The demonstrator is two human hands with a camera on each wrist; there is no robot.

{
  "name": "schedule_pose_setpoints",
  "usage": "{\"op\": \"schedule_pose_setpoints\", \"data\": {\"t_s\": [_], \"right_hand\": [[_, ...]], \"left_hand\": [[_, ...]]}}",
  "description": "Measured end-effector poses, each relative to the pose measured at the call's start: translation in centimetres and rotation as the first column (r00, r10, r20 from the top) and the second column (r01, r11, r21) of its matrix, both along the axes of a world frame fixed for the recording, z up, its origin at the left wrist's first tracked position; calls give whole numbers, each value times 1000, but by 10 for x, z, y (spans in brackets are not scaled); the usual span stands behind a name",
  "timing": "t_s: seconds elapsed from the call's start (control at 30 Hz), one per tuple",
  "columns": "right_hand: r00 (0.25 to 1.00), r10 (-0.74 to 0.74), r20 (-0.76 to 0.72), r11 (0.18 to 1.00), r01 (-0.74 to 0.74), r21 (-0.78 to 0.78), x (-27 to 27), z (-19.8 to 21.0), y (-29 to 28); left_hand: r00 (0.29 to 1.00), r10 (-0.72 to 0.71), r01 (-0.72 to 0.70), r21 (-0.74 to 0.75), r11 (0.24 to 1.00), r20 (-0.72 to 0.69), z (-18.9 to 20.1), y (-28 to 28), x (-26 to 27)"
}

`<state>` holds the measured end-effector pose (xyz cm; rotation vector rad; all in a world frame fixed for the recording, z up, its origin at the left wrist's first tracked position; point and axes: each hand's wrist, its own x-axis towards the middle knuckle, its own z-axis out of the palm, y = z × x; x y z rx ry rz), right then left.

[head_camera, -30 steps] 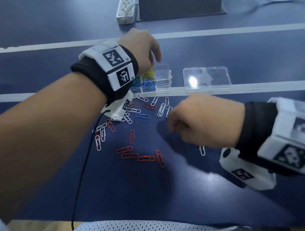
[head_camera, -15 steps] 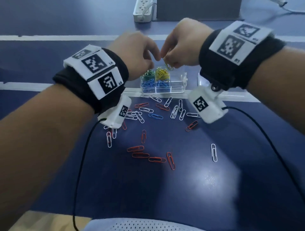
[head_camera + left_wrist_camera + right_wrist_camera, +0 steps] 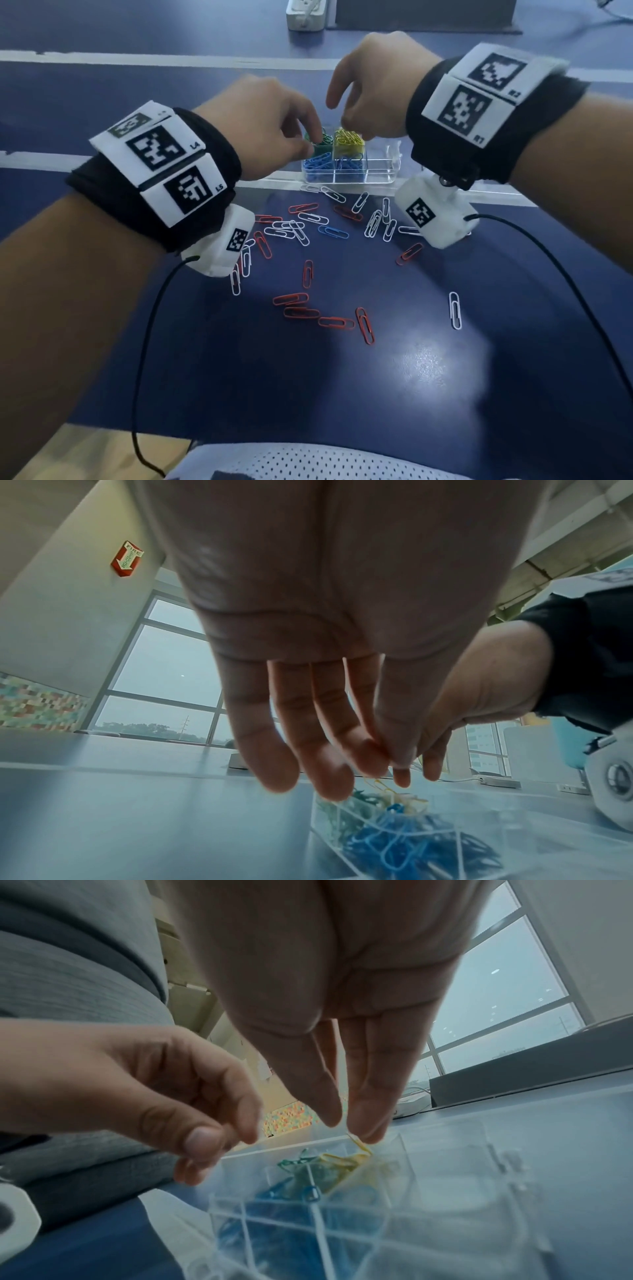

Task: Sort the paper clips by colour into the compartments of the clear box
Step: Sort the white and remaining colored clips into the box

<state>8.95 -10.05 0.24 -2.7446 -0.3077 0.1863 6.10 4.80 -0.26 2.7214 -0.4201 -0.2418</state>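
R hand (image 3: 370, 85) prob. pinching yellow clip (image 3: 359, 1144) over box (image 3: 383, 171).

Left hand (image 3: 263, 126) and right hand (image 3: 370, 85) close together, palms down, fingers (image 3: 308, 737) downward, thumbs by forefingers

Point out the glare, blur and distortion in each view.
Head view: a white glare patch on the blue table, loose clips sharp. Left wrist view: left hand looms large and soft, backlit by windows; clear box smeared. Right wrist view: right hand close and soft, clear box blurred.
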Motion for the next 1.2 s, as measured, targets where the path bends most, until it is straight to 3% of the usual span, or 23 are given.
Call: {"op": "schedule_pose_setpoints", "data": {"t_s": [0.17, 0.4, 0.67, 0.8, 1.0, 1.2], "right_hand": [[997, 71, -27, 995, -72, -62, -4, -4, -1], [979, 189, 78, 981, -185, -50, -25, 1, -3], [896, 426, -124, 881, -442, -167, -67, -11, 6], [859, 489, -152, 828, -512, -229, -71, -14, 15], [864, 477, -160, 823, -503, -264, -72, -11, 18], [968, 249, 30, 966, -246, -87, -37, 1, 10]], "left_hand": [[1000, -22, 23, 51, 998, -17, 2, -1, -7], [992, -85, 100, 166, 981, -96, -8, 4, -19], [991, -23, 54, 232, 971, -132, -4, 23, -24], [987, -33, 73, 258, 963, -156, -5, 25, -29], [988, -90, 128, 353, 927, -123, -12, 22, -33], [987, -118, 149, 342, 928, -110, -12, 24, -37]]}}
